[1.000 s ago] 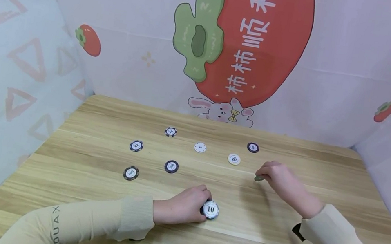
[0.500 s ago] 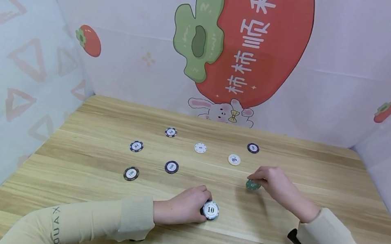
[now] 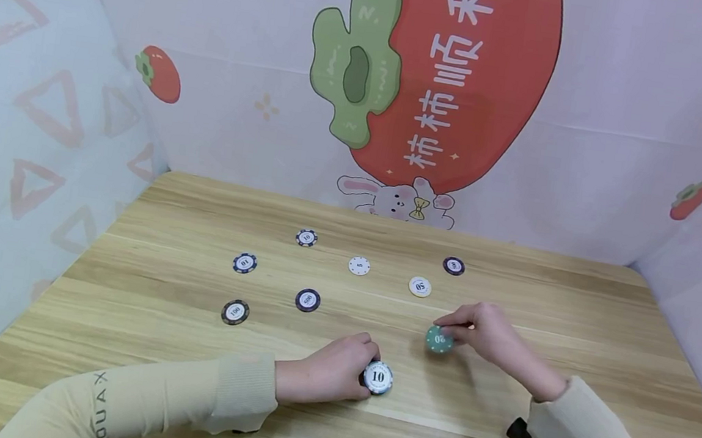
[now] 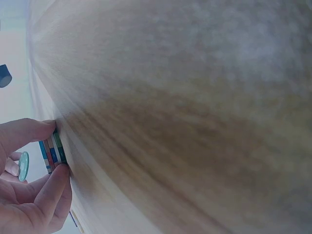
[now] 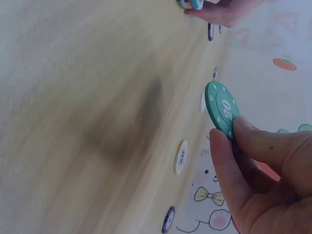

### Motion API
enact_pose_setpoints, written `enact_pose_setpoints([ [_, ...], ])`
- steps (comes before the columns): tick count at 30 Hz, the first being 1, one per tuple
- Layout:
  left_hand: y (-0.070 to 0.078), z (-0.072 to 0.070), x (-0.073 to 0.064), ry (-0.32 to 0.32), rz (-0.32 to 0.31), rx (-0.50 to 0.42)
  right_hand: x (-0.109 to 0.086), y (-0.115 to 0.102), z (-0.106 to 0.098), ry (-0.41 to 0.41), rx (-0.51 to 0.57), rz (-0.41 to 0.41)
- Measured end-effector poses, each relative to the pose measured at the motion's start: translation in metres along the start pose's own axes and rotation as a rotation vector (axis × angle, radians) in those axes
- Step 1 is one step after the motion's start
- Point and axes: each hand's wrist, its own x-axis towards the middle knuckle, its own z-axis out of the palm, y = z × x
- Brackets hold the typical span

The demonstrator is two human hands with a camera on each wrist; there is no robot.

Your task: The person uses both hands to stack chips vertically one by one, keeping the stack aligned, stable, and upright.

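Observation:
My left hand (image 3: 334, 368) grips a short stack of poker chips (image 3: 378, 377) on the table, thumb on one side and fingers on the other. The top chip is white-faced and reads 10. In the left wrist view the stack's edge (image 4: 52, 150) shows blue, red, white and green layers. Between thumb and fingertips, my right hand (image 3: 487, 335) pinches a green poker chip (image 3: 438, 340) marked 20, held above the table to the right of the stack. The right wrist view shows the green chip (image 5: 222, 108) tilted, its shadow on the wood below.
Several single chips lie flat across the wooden table (image 3: 190, 227): a black 100 chip (image 3: 235, 312), a dark 500 chip (image 3: 308, 300), a white 5 chip (image 3: 360, 265) and a pale 50 chip (image 3: 420, 286). Printed cloth walls stand behind and at both sides.
My right hand has moved left and nearer with the green chip, whose face has turned into view. The left hand and the stack have stayed in place.

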Motion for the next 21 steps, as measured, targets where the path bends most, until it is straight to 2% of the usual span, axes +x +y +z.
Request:
enact_pose_setpoints([
  [5,0.001,-0.001,0.000,-0.014,-0.012,-0.008,0.000,-0.002,0.005,-0.050,0.162,0.053],
  [12,0.000,-0.001,0.000,-0.016,-0.011,-0.009,0.001,-0.004,0.015,-0.088,0.318,0.114],
  [21,-0.001,-0.001,0.001,-0.019,-0.009,-0.023,0.000,-0.007,0.028,-0.150,0.455,0.213],
])
